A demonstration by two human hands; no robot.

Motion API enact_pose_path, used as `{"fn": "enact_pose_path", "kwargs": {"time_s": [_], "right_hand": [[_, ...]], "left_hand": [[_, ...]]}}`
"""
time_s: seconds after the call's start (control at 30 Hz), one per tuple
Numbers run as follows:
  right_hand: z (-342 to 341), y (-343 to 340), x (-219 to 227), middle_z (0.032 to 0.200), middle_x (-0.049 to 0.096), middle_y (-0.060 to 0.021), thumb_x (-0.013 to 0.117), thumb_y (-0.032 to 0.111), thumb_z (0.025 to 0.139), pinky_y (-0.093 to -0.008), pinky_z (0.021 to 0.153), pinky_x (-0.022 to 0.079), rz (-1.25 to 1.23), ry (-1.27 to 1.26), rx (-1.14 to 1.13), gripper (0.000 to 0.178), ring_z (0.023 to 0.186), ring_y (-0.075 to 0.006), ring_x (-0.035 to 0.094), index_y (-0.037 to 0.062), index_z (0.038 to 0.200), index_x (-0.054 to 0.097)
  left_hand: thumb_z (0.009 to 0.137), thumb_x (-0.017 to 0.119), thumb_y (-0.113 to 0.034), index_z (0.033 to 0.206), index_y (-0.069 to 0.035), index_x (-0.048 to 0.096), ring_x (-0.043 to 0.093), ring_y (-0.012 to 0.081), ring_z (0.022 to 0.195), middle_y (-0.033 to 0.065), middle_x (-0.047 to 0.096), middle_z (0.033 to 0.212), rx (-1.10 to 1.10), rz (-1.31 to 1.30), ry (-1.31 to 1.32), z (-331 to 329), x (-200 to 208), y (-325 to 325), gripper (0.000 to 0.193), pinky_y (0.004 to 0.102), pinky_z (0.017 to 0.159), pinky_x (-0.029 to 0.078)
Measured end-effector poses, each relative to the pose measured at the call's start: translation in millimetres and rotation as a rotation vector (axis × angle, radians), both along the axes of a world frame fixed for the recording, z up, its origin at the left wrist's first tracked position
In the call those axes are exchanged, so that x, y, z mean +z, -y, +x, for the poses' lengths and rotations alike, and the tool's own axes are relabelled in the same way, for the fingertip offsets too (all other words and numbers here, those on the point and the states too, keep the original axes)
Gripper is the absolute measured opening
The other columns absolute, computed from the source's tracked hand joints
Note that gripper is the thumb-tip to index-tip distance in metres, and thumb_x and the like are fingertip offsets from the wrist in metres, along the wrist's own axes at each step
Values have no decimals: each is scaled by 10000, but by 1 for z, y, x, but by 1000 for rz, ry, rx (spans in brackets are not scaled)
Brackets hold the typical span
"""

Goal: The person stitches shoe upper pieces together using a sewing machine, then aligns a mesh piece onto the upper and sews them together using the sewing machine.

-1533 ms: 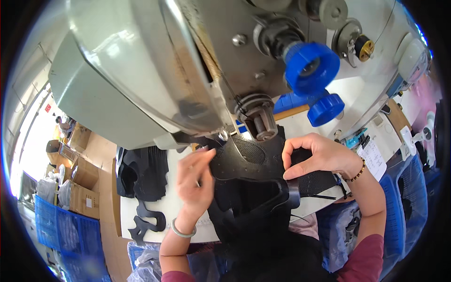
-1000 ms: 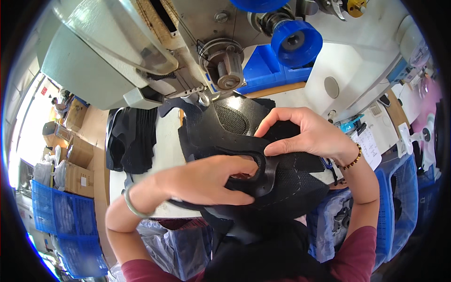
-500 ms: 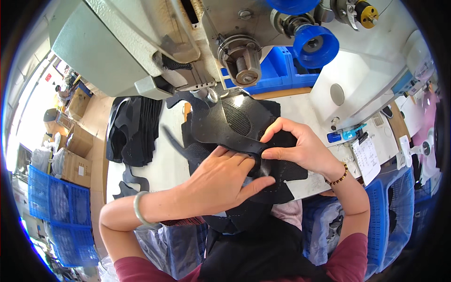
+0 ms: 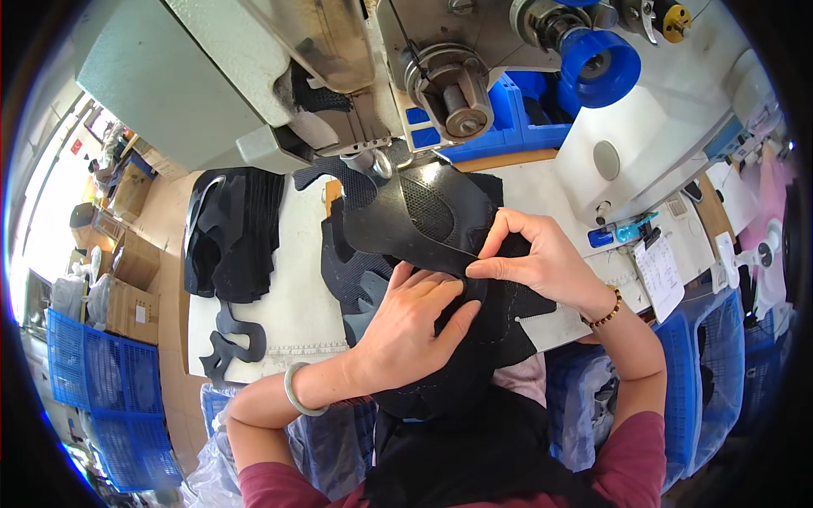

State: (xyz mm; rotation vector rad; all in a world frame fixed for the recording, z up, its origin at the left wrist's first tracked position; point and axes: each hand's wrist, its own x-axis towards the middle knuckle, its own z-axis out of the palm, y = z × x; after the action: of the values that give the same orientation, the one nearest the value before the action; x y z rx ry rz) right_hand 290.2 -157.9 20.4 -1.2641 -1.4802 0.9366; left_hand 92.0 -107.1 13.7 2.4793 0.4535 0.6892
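Head view: black shoe-upper panel (image 4: pixel 381 222) at frame centre, below the sewing machine (image 4: pixel 453 93). Right hand (image 4: pixel 538 258) pinches its edge, thumb to forefinger; left hand (image 4: pixel 413 326) against black layers (image 4: pixel 508 313), hold hidden. Likely light, pliable, slick-faced; best held by edges.

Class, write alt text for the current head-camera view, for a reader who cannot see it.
Beneath a sewing machine, a person's right hand pinches the edge of a black perforated piece while the left hand lies against black material beside it. A stack of black cut pieces sits to the left on the white table.
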Motion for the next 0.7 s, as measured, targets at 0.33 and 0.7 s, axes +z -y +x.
{"fn": "enact_pose_path", "kwargs": {"time_s": [0.33, 0.7], "right_hand": [[-3, -1, 0, 764, 586, -15, 776, 116, 720, -215, 680, 401, -72, -71, -32, 211, 731, -80, 528, 43, 684, 582], [-2, -1, -1, 718, 574, 2, 789, 140, 709, -217, 644, 376, -20, -46, -18, 226, 692, -65, 505, 50, 673, 585]], "left_hand": [[805, 624, -92, 878, 30, 598, 572, 272, 799, 133, 608, 802, -8, -87, 63, 0, -2, 0, 145, 372, 830, 364], [801, 617, -61, 849, 16, 603, 551, 264, 733, 121, 603, 781, -22, -140, 72, 0, -2, -1, 92, 359, 797, 370]]}}
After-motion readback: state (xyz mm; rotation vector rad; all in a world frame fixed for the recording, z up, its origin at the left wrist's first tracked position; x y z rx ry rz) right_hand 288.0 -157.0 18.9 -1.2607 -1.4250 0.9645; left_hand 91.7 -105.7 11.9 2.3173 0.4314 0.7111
